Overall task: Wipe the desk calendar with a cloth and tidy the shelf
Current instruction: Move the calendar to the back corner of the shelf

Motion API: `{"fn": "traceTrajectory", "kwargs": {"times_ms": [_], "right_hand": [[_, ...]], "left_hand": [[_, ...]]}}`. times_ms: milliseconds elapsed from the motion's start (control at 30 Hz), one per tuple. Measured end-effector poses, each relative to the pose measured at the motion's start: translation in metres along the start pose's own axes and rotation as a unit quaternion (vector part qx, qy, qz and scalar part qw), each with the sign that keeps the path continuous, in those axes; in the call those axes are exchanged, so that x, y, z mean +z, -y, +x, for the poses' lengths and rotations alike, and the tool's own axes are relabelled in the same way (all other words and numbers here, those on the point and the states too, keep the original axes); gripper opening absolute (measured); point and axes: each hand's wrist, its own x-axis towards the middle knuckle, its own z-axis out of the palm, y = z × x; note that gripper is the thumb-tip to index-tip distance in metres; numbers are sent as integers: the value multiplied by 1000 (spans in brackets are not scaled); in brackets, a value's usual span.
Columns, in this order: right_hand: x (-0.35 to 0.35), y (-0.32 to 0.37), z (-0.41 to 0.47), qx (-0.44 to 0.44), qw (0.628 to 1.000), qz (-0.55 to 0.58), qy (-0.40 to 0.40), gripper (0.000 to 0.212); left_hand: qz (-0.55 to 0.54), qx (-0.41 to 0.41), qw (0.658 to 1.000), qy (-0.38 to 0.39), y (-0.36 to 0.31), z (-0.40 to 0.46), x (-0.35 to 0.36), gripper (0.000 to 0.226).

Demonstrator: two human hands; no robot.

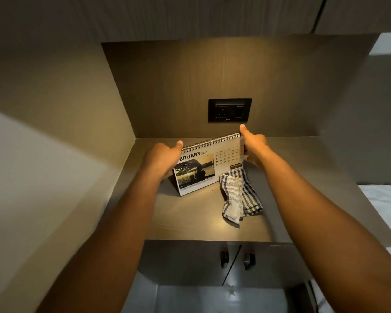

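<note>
Two hands on the desk calendar [207,164]: left hand [161,158] gripping its left end, right hand [254,145] its right end at the spiral top, with the calendar tilted on the shelf [190,222]. Striped cloth [239,195] lying loose just in front, touching the calendar's lower right corner; wiping apparently not begun, judging by the idle cloth. Walled left and behind, socket plate [229,110] above, open room to the right and along the front edge.
</note>
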Motion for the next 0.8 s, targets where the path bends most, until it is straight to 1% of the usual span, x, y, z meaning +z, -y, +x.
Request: {"fn": "traceTrajectory", "kwargs": {"times_ms": [67, 167, 233, 333, 433, 467, 567, 667, 800], "right_hand": [[4, 2, 4, 11, 1000, 12, 14, 75], [17, 8, 6, 17, 998, 44, 36, 63], [30, 13, 7, 22, 995, 77, 52, 53], [57, 23, 4, 23, 993, 88, 79, 49], [86, 33, -2, 16, 990, 95, 107, 50], [96, 36, -4, 18, 989, 99, 111, 52], [118, 44, -9, 28, 988, 99, 112, 57], [131, 46, -11, 40, 988, 99, 113, 57], [139, 48, -10, 47, 985, 93, 138, 58]], "left_hand": [[-32, -3, 999, -15, -3, 9, 4, 57], [-36, 3, 997, -72, 0, 25, -2, 56], [-82, -19, 992, -94, 7, 35, -11, 49], [-133, -39, 983, -121, 23, 51, -32, 41], [-169, -46, 975, -136, 36, 64, -58, 35], [-155, -49, 977, -141, 38, 66, -68, 36], [-45, -58, 984, -164, 41, 65, -86, 48], [-31, -58, 985, -160, 41, 71, -89, 42], [-64, -86, 984, -142, 41, 81, -89, 37]]}}
